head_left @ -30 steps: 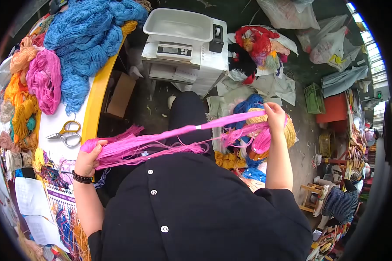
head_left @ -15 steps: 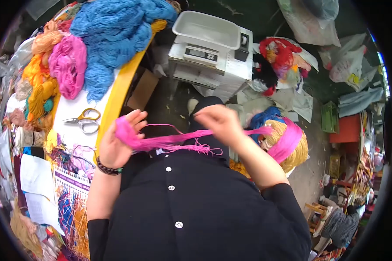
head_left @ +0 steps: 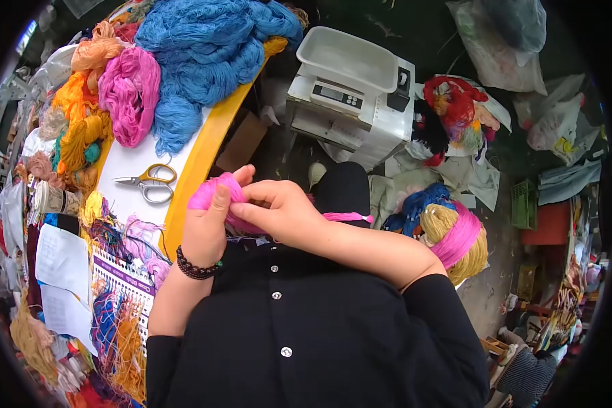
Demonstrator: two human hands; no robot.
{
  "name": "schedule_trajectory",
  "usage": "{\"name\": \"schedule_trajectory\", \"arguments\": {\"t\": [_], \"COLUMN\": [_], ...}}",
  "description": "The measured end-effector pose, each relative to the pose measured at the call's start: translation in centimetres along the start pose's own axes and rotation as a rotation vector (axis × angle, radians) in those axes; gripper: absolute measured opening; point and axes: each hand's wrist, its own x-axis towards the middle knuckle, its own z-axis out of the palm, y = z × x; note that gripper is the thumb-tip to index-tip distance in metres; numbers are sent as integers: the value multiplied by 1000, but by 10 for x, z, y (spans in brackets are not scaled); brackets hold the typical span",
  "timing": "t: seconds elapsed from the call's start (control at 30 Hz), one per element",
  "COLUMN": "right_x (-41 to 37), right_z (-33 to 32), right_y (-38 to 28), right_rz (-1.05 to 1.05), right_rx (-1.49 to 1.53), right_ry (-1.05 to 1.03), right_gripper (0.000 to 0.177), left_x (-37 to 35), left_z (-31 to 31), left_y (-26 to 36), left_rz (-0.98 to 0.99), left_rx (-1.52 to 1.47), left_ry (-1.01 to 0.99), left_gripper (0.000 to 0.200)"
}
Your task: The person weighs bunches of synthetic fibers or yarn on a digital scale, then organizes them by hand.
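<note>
A bundle of bright pink yarn (head_left: 217, 193) is wrapped about my left hand (head_left: 214, 216), whose thumb lies against the strands. My right hand (head_left: 268, 209) is beside it, thumb and fingers pinched on the pink yarn at the left palm. A pink strand end (head_left: 347, 217) shows past my right wrist, over the dark trousers. To the right, more pink yarn (head_left: 460, 234) lies across a beige skein (head_left: 438, 223), next to a dark blue one (head_left: 421, 206). Scissors (head_left: 149, 182) rest on the white tabletop at the left.
Blue skeins (head_left: 197, 54) and a magenta skein (head_left: 129, 95) are heaped on the yellow-edged table (head_left: 207, 153). A scale with a tray (head_left: 347, 58) stands ahead on a white cabinet. Plastic bags (head_left: 500, 47) are at the upper right. Another person (head_left: 527, 374) is at the lower right.
My right hand has moved left to meet my left hand. The pink yarn stretched between them is now gathered in a bundle at my left hand. The view has shifted slightly.
</note>
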Motion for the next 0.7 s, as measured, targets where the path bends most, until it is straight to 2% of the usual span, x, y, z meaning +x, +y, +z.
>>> {"name": "schedule_trajectory", "arguments": {"t": [0.03,0.07,0.1,0.13,0.23,0.3,0.4,0.47,0.5,0.6,0.67,0.7], "right_x": [-1,1,3,5,6,6,5,7,8,8,5,6], "right_z": [-2,-4,-4,-5,-7,-8,-8,-9,-9,-8,-6,-10], "right_y": [-2,5,10,14,14,12,12,22,24,23,11,12], "right_rz": [65,29,-46,-121,-41,-3,37,-34,-33,-78,12,28], "right_rx": [69,61,96,130,219,252,142,30,30,144,554,599], "right_ry": [14,27,42,57,43,46,47,86,86,63,44,70], "right_gripper": [17,19,19,20,19,19,19,20,20,18,16,12], "left_x": [0,0,0,0,-4,-5,-5,-5,-5,-7,-8,-7], "left_z": [-1,-2,-2,-2,-1,5,6,8,9,3,-2,-3], "left_y": [1,3,5,6,8,10,9,8,6,-3,-3,1], "left_rz": [-112,-224,-257,-257,-258,-290,-300,-310,-263,-188,-157,-129], "left_rx": [-232,-465,-535,-537,-561,-422,-457,-485,-382,-245,-211,-264], "left_ry": [-15,-29,-45,-43,-68,-37,-58,-70,-83,-88,-83,-35], "left_gripper": [45,48,51,51,53,49,43,40,39,37,36,30]}}
